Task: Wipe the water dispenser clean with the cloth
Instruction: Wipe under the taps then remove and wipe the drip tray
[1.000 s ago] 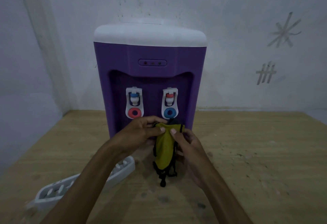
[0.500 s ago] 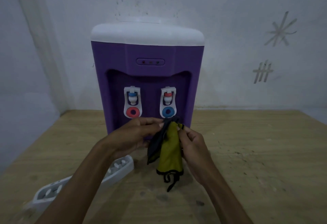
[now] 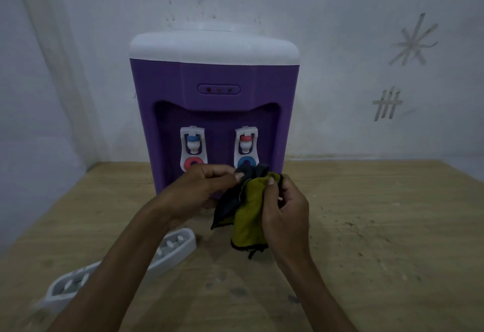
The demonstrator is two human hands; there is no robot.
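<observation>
Head view: both my hands, left and right, pinch the cloth at its top, probably unfolding it; dispenser stands at twelve o'clock, unwiped.

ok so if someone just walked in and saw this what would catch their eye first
The purple water dispenser with its white top stands at the back of the wooden table against the wall, two taps on its front. Right in front of it, the left hand and right hand hold a yellow-green and dark cloth bunched between them. A white plastic tray lies on the table at lower left.
</observation>
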